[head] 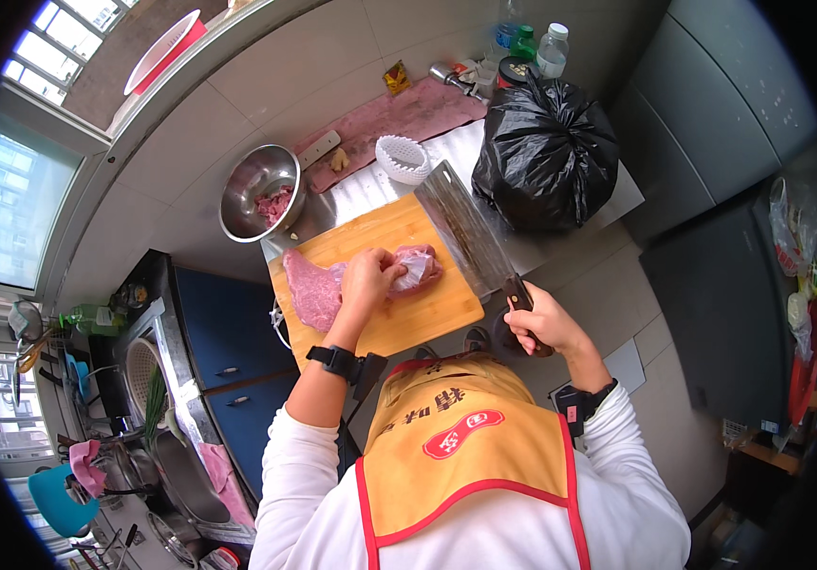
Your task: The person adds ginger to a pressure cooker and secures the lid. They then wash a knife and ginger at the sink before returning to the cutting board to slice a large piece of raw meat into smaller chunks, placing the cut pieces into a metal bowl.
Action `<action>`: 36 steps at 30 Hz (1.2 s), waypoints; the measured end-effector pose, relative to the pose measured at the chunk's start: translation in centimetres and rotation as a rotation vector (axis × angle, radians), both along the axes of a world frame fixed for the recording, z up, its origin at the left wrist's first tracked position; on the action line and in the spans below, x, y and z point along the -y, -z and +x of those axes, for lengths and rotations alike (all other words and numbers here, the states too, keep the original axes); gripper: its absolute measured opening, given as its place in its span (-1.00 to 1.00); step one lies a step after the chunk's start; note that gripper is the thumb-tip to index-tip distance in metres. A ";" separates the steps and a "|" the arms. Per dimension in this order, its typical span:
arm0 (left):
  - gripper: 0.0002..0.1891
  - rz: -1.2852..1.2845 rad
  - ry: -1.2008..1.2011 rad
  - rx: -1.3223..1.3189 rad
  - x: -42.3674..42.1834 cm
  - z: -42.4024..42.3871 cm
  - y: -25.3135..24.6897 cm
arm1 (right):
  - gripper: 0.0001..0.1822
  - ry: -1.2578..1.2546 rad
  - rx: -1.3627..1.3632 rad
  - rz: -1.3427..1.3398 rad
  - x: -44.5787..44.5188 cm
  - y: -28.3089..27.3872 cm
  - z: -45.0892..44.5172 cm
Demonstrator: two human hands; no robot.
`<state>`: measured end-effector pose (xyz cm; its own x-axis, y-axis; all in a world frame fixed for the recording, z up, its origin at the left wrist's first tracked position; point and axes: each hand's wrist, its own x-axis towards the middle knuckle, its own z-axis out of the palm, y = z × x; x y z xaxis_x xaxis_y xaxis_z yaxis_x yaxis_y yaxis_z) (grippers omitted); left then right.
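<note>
A large piece of raw meat (312, 288) lies across a wooden cutting board (408, 326). My left hand (369, 278) is on it, the fingers pinching the whitish membrane (412, 273) on its right part. In my right hand (545, 320) is the dark wooden handle of a wide cleaver (467, 229), held off the board's right side with the blade pointing away from me. Beyond the board's far left corner, a steel bowl (236, 196) holds small pieces of cut meat (274, 206).
A tied black plastic bag (547, 153) stands on the steel table (340, 206) at the right. A white foam net (403, 159), a power strip (319, 148) and bottles (553, 51) are along the back. Blue cabinets (230, 320) and a sink (187, 474) are at the left.
</note>
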<state>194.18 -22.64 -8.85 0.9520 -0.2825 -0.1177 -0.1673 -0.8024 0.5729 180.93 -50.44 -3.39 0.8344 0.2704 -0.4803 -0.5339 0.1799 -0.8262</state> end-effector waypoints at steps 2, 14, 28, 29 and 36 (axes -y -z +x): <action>-0.80 -0.203 -0.079 -0.144 -0.2 1.0 1.0 | -0.81 -0.014 0.015 0.001 -0.2 -0.4 0.1; -0.86 -0.231 -0.076 0.236 -0.4 -2.1 0.1 | -0.68 -0.201 -0.037 -0.001 -1.6 0.1 0.3; -0.89 -0.214 -0.047 0.359 -0.8 -6.0 1.3 | -0.61 -0.122 -0.024 -0.300 -0.4 -0.7 0.8; -0.88 -0.234 -0.072 0.335 -0.6 -5.9 1.2 | -0.59 -0.122 -0.020 -0.287 -0.3 -0.7 0.5; -0.81 -0.001 -0.068 0.342 1.0 -4.2 0.9 | -0.58 -0.205 0.009 -0.221 -1.2 -1.3 0.2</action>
<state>190.02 -23.68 -9.72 0.9530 -0.2168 0.2118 -0.2958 -0.8176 0.4940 181.15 -49.22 -2.05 0.7778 0.3234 -0.5389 -0.5327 -0.1160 -0.8383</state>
